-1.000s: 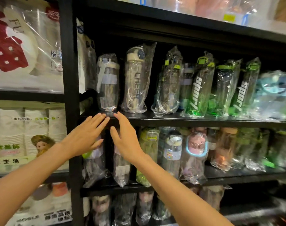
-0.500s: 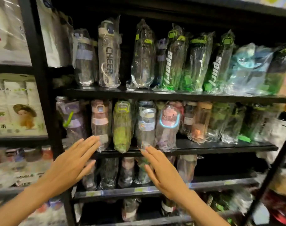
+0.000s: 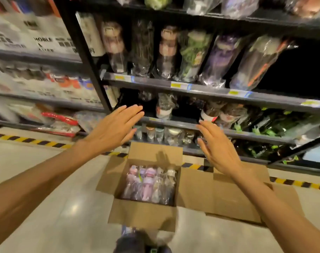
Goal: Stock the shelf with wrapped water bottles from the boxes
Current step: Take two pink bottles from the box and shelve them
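Left hand and right hand: each grip is spread flat, fingers extended, holding nothing, both raised before the shelf. Open cardboard box sits on the floor at 6 o'clock beneath the hands. Wrapped water bottles stand packed inside it.
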{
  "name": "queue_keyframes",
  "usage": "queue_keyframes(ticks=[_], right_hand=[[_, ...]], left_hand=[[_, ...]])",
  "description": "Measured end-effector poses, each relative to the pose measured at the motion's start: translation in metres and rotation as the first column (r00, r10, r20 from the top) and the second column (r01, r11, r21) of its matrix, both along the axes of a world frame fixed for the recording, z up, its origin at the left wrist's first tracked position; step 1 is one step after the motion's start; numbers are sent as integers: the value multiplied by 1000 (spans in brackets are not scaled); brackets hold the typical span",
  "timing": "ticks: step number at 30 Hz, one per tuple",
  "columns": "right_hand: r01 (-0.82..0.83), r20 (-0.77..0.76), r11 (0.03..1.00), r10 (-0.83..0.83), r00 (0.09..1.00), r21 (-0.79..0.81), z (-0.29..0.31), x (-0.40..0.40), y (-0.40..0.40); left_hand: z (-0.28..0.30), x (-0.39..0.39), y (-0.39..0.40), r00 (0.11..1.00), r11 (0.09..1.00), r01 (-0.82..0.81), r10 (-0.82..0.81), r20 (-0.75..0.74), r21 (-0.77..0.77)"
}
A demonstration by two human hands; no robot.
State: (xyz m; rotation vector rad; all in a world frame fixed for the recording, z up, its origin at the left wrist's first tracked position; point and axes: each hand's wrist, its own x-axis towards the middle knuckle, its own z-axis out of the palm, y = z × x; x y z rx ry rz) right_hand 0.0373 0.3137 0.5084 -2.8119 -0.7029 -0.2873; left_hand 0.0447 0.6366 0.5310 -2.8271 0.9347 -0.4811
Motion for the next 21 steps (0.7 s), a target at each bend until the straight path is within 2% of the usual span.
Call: queue_keyframes(ticks=[2,6,9,10,12,14,17,18,19,20,21], right_hand=[[24,-43,999,-22,999,37,-44,-1,2],[104,-247,989,-75,966,107,-142,-7,12],[207,-423,966,-124,898,154,-221,-16,28],[243,-471,956,-141,870,163,-248,-19,35],[324,-570,933,-182,801,157,-305,-24,50],[411,-667,901,-222,712,138,-361,-28,68],[540,-808,839,-276,520,61,-440,-31,101],[568,-843,822,-283,458,32,-464,-31,114],[600,-871,800,-284,401,15,-486,-31,127],[634,-892,774,-281,353,7,-505,-31,141],[672,-910,741,-278,308,1,-524,-30,154]], left_hand=[[-47,-3,-1,999,1000,-23,22,-34,-8],[-153,-9,9,985,996,-94,92,-146,-8],[-235,-17,20,966,986,-157,140,-216,-63],[-263,-20,22,937,973,-211,173,-304,-94],[-318,-22,25,838,927,-357,261,-480,-118],[-385,-25,31,695,862,-504,368,-618,-53],[-481,-33,38,563,848,-529,376,-736,29],[-507,-36,39,493,841,-525,426,-759,130],[-527,-38,35,459,828,-524,471,-753,198],[-549,-40,34,421,804,-544,509,-751,241],[-569,-42,31,339,734,-646,523,-782,211]])
